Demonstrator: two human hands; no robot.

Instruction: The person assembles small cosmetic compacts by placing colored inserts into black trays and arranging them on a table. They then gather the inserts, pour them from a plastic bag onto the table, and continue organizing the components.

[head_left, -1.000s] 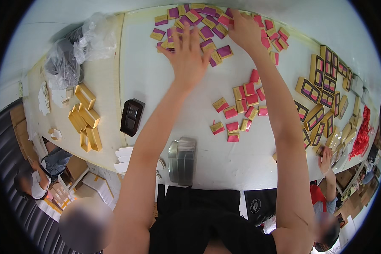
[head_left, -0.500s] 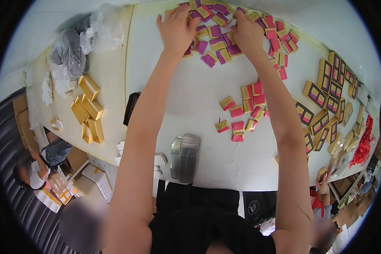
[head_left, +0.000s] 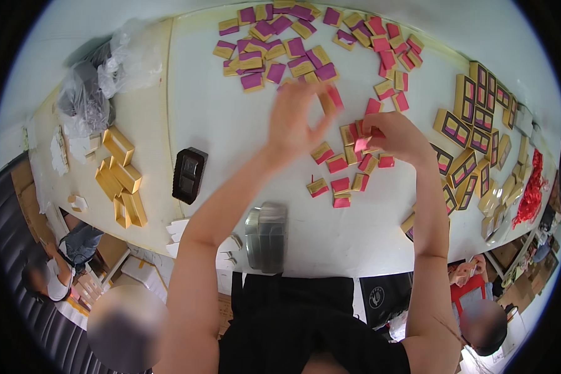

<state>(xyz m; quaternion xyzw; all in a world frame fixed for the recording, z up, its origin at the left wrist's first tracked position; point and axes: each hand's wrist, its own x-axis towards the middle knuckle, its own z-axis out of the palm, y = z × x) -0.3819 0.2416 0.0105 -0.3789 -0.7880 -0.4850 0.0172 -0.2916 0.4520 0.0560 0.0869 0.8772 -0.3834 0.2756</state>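
My left hand (head_left: 296,115), smeared by motion, is over the middle of the table with a small gold-and-pink box (head_left: 335,97) between its thumb and fingers. My right hand (head_left: 397,136) pinches a small pink box (head_left: 361,144) above a loose cluster of gold-and-pink boxes (head_left: 337,164). Beyond my left hand lies a spread of gold-and-purple boxes (head_left: 250,60), some overlapping. More pink-and-gold boxes (head_left: 388,59) run down the far right of that spread.
A black compartment tray (head_left: 189,176) and stacked clear plastic trays (head_left: 267,237) lie on the near left. Empty gold cartons (head_left: 119,177) and plastic bags (head_left: 93,93) are farther left. Windowed gold boxes (head_left: 453,127) and red filler (head_left: 530,193) fill the right. Other people sit at both sides.
Both hands have come back from the far purple boxes toward me. Each now has a small box in its fingers. The black tray, earlier mostly behind my left arm, shows fully.
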